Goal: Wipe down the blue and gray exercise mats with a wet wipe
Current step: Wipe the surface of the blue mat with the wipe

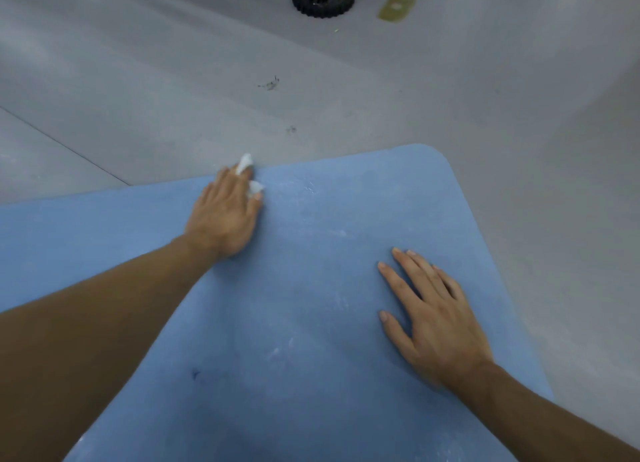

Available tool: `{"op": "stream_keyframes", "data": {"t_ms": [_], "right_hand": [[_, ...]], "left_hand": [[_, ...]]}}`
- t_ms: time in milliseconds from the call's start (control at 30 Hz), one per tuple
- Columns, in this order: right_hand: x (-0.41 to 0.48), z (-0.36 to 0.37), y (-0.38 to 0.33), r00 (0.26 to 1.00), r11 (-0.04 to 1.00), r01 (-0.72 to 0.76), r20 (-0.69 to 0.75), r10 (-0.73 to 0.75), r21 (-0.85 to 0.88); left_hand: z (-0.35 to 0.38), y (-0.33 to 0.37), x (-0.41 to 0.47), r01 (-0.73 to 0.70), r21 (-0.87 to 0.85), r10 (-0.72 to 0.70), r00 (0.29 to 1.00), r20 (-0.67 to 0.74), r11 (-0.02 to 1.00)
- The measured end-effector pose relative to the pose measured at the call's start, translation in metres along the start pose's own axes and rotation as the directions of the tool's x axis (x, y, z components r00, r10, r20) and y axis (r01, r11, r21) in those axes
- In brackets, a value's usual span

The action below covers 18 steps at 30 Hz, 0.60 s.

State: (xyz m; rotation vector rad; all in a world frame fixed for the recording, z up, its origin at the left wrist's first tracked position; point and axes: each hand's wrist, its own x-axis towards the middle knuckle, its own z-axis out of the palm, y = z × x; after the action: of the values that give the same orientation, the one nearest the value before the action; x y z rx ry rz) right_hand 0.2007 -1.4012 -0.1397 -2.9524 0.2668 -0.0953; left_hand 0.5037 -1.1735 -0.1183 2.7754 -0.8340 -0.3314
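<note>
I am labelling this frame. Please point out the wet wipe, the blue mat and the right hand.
wet wipe [246,162]: head view, its white upper tip.
blue mat [311,288]: head view, bare middle surface.
right hand [440,319]: head view, back of the hand.

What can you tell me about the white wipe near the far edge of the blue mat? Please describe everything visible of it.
The wet wipe is white, thin and crumpled, like soft tissue. Most of it is hidden under the left hand, which presses it with flat fingers onto the blue mat near the mat's far edge. Only two small bits show: one sticks out past the fingertips, the other a little lower, between fingers. Its full size and its wetness cannot be told.
</note>
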Motion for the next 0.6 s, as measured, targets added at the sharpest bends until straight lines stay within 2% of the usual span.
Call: {"op": "stream_keyframes", "data": {"t_ms": [67, 133, 200, 267, 400, 500, 600], "right_hand": [[0.000, 0.001, 0.001, 1.000, 1.000, 0.000, 0.001, 0.000, -0.008], [0.001, 0.002, 0.001, 1.000, 1.000, 0.002, 0.005, -0.002, -0.010], [0.000, 0.001, 0.001, 1.000, 1.000, 0.000, 0.010, 0.000, -0.011], [0.001, 0.000, 0.000, 1.000, 1.000, -0.003, 0.012, 0.003, -0.007], [0.002, -0.003, -0.002, 1.000, 1.000, -0.013, 0.010, 0.013, 0.009], [0.002, -0.006, -0.003, 0.999, 1.000, -0.020, 0.027, 0.019, 0.011], [0.002, -0.006, -0.003, 0.999, 1.000, -0.019, 0.042, 0.018, 0.010]], "left_hand": [[-0.002, -0.015, -0.006, 0.101, -0.001, -0.101, 0.995, -0.017, 0.995], [-0.001, -0.010, -0.006, 0.121, -0.032, -0.121, 0.992, -0.021, 0.992], [0.001, 0.013, -0.002, 0.034, -0.054, -0.034, 0.999, 0.008, 0.998], [0.010, 0.048, -0.004, -0.111, -0.025, 0.113, 0.992, 0.057, 0.993], [0.032, 0.110, -0.038, -0.441, 0.056, 0.429, 0.890, 0.153, 0.896], [0.032, 0.100, -0.051, -0.488, 0.050, 0.472, 0.862, 0.187, 0.872], [0.021, 0.057, -0.047, -0.413, 0.053, 0.400, 0.902, 0.164, 0.909]]}}
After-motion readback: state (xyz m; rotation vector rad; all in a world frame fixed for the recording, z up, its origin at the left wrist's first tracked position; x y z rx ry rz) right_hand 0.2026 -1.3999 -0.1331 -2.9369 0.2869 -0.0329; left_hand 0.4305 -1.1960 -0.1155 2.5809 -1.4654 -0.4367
